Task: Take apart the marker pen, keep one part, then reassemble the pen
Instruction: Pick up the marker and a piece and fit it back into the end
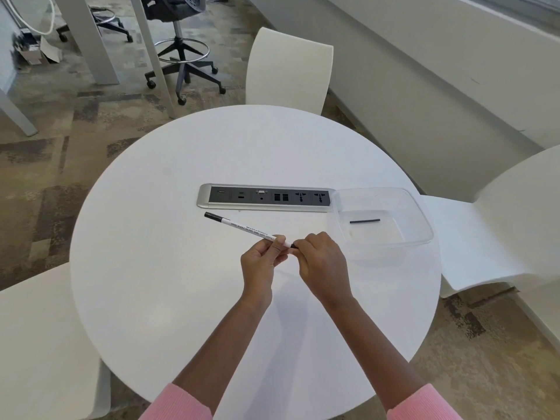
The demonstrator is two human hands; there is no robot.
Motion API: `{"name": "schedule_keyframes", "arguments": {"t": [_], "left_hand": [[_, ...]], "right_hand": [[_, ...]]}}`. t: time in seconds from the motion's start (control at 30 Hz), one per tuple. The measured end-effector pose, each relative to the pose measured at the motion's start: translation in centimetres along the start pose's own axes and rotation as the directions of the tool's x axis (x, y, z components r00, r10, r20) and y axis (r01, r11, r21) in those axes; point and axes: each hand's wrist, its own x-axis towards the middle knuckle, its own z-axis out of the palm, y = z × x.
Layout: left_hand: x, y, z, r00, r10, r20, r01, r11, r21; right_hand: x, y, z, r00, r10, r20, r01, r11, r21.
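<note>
A white marker pen [242, 228] with black print and a black cap at its far-left end is held slanted above the round white table [169, 268]. My left hand [262, 258] grips the barrel near its right end. My right hand [321, 262] pinches the small black end piece [292, 245] at that same end; most of the piece is hidden by my fingers. A thin black rod-like pen part [364, 221] lies inside the clear plastic container [418, 216] at the right of the table.
A silver and black power socket strip [266, 197] is set into the table behind the pen. White chairs stand at the far side [288, 68], right [500, 231] and near left [39, 344]. A black office stool [181, 62] stands on the carpet beyond.
</note>
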Motion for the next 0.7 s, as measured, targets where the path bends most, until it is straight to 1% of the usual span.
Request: {"name": "schedule_keyframes", "arguments": {"t": [0.07, 0.13, 0.2, 0.23, 0.3, 0.37, 0.43, 0.57, 0.67, 0.7], "left_hand": [[0.0, 0.0, 0.0, 1.000, 0.000, 0.000, 0.000, 1.000, 0.016], [0.0, -0.1, 0.0, 1.000, -0.007, 0.000, 0.007, 1.000, 0.023], [0.0, -0.2, 0.0, 1.000, -0.010, 0.011, 0.009, 1.000, 0.025], [0.0, -0.2, -0.1, 1.000, -0.006, 0.022, 0.006, 0.999, 0.032], [0.1, -0.1, -0.1, 0.998, 0.008, 0.055, -0.011, 0.998, 0.065], [0.1, -0.1, -0.1, 0.996, 0.019, 0.086, -0.027, 0.995, 0.096], [0.1, -0.1, -0.1, 0.994, 0.024, 0.111, -0.037, 0.993, 0.114], [0.1, -0.2, -0.1, 0.988, 0.025, 0.153, -0.046, 0.990, 0.136], [0.3, 0.0, -0.1, 0.986, 0.035, 0.163, -0.061, 0.985, 0.162], [0.4, 0.2, 0.0, 0.985, 0.044, 0.166, -0.072, 0.983, 0.168]], "right_hand": [[0.1, 0.0, 0.1, 1.000, -0.005, 0.008, 0.005, 1.000, 0.003], [0.0, -0.2, 0.1, 0.998, 0.041, 0.046, -0.043, 0.998, 0.052], [-0.2, -0.4, 0.1, 0.982, 0.144, 0.119, -0.163, 0.971, 0.175], [-0.1, -0.6, 0.0, 0.961, 0.209, 0.180, -0.250, 0.936, 0.247], [-0.1, -1.0, -0.7, 0.898, 0.315, 0.308, -0.418, 0.830, 0.369], [0.1, -1.2, -1.5, 0.831, 0.390, 0.396, -0.549, 0.685, 0.479], [0.4, -1.2, -2.0, 0.758, 0.439, 0.483, -0.652, 0.533, 0.538], [1.0, -0.5, -2.3, 0.609, 0.464, 0.643, -0.791, 0.294, 0.537], [1.1, -0.3, -2.3, 0.467, 0.439, 0.768, -0.868, 0.059, 0.493], [1.1, -0.2, -2.3, 0.447, 0.431, 0.784, -0.869, -0.001, 0.495]]}}
